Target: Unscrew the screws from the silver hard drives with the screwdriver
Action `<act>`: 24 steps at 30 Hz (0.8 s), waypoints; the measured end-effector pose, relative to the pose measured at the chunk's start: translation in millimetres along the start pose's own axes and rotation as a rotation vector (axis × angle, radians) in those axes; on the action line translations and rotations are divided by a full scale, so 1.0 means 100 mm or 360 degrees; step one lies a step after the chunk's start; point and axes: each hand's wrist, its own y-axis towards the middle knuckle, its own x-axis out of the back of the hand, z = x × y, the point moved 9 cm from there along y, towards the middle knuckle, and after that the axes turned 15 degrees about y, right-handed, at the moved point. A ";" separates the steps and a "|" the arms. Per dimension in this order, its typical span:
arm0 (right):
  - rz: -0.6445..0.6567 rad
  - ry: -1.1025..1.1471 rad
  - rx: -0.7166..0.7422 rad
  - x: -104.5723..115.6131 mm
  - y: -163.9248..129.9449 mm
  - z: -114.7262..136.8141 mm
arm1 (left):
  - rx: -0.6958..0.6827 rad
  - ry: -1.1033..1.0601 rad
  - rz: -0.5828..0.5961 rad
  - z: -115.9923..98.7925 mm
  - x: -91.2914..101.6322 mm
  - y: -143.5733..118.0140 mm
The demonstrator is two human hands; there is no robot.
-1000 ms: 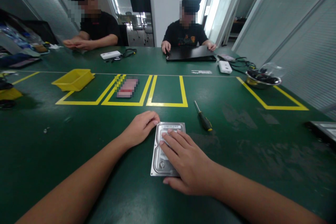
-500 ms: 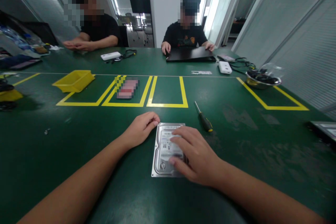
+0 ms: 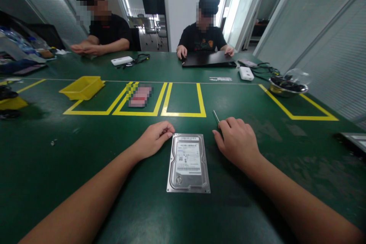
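A silver hard drive (image 3: pixel 188 160) lies flat on the green table, label side up. My left hand (image 3: pixel 157 137) rests at its far left corner, thumb and fingers drawn together; the fingertips meet the corner or lie right against it. Whether something small is pinched there is hidden. To the right of the drive, my right hand (image 3: pixel 237 137) is curled over the handle of a screwdriver (image 3: pixel 216 116), thumb on the left side and fingers over the top. Only the thin metal shaft shows, pointing away from me; the handle is covered by the hand.
Yellow tape frames the table spots. A yellow bin (image 3: pixel 82 88) and a blurred pink item (image 3: pixel 140 96) stand beyond my left hand. A metal bowl (image 3: pixel 288 88) of dark parts is far right; another drive (image 3: pixel 354 143) lies nearer. Two people sit opposite, one holding a black panel (image 3: pixel 208 59).
My right hand has left the hard drive and moved right and away from me, onto the screwdriver's handle. My left hand and the drive have stayed in place.
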 end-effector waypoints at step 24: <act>0.0517 0.0001 -0.0338 -0.29 -0.08 -0.20 | -0.0199 0.0097 -0.0037 -0.13 0.01 0.00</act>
